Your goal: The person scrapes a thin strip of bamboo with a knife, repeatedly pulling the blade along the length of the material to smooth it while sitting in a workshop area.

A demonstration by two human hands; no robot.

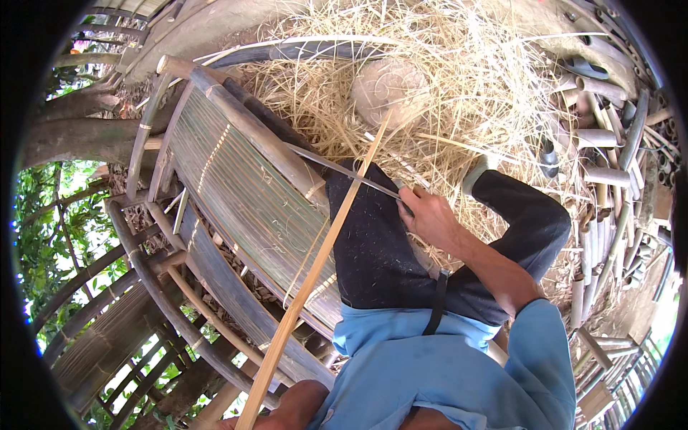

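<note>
A long, pale bamboo strip [313,276] runs slantwise from the lower edge up past my left thigh. At the lower edge my left hand [276,417] is closed on its near end, the fingers partly cut off by the picture's rim. My right hand [428,216] grips the handle of a long, narrow-bladed knife [373,183]. The blade points to the upper left and crosses the strip over my thigh, seemingly against it. Beyond the knife, the strip's far end reaches toward a round, flat block [389,92] on the ground.
A slatted bamboo bench [240,183] stands at my left, with bamboo railings [154,287] beyond it. Heaped shavings [466,79] cover the ground ahead. Stacked bamboo pieces [602,136] line the right side. A dark shoe-like object [549,158] lies by the shavings.
</note>
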